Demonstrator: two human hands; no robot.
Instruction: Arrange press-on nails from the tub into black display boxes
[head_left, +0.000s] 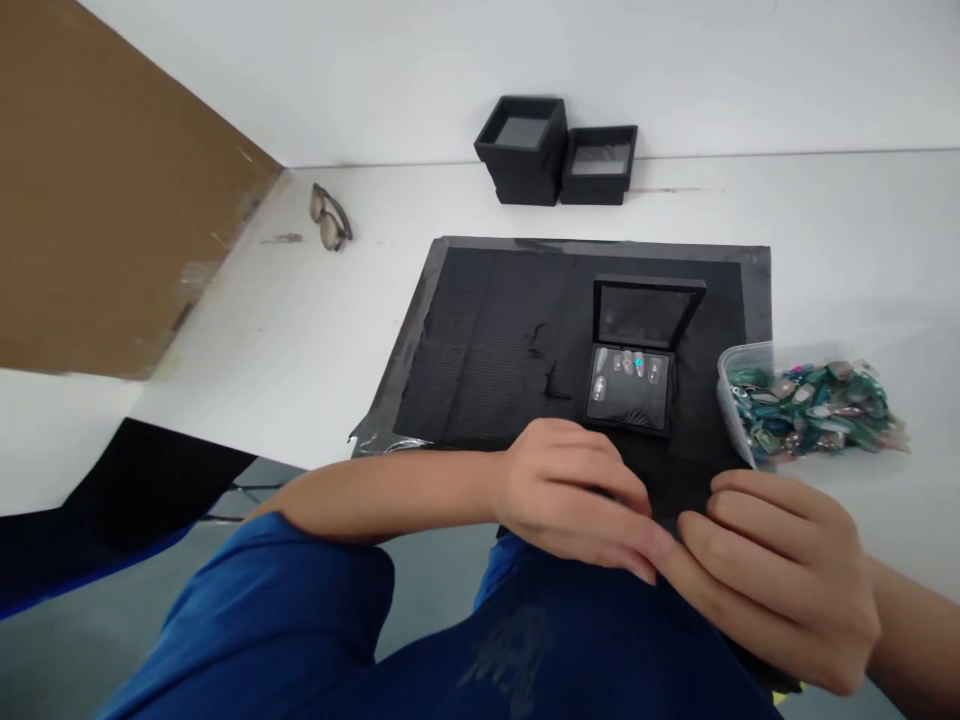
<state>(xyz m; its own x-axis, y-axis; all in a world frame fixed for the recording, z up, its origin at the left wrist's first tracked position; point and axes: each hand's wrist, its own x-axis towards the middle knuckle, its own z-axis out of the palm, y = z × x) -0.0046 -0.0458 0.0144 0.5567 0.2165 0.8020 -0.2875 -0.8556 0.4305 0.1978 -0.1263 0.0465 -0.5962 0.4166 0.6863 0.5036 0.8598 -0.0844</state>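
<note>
My left hand (577, 495) and my right hand (784, 580) meet over the mat's front edge, fingertips pinched together. Whatever lies between those fingertips, if anything, is hidden. Just beyond them a black display box (634, 432) stands with its clear-windowed lid (645, 315) raised. Several false nails (637, 364) are set in the box, most in a row along the back and one at the left below. Some carry shiny decoration. To the right, near my right hand, a clear plastic container (739, 415) holds a heap of loose nails (817, 405), mostly green and teal.
A black mat (487, 340) taped to the white table (300, 330) lies under the box. At the back stand stacked black boxes (525, 165) beside a lower black box (600, 185). Glasses (330, 218) rest at the left, near a brown board (112, 190).
</note>
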